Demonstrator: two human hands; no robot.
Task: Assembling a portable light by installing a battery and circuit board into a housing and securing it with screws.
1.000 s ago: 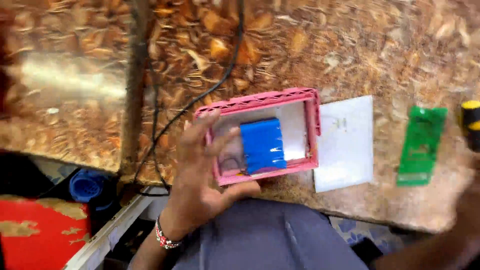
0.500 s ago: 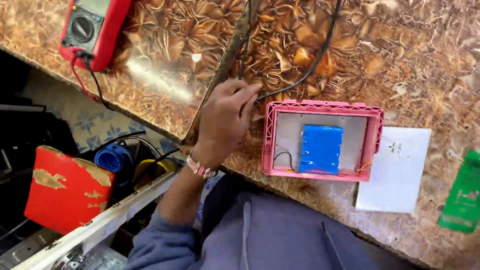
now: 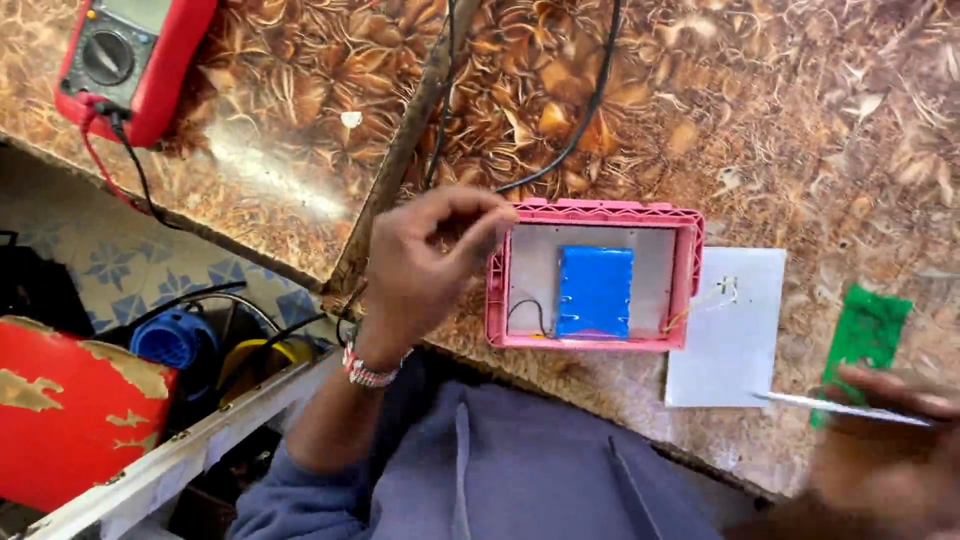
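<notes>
Where earlier hidden, blurred right hand, perhaps gripping tweezers.

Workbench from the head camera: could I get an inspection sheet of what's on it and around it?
Surface: brown leaf-patterned counter.
Job's things: pink case holding a blue battery pack.
Clutter: white card, green board, red multimeter.
Grips: left hand beside the case's left wall, fingertips pinched; right hand holds a thin metal tool, blurred.
Cables: black cable to the case; thin wires inside.
Surroundings: red box, blue reel, tiled floor.
</notes>
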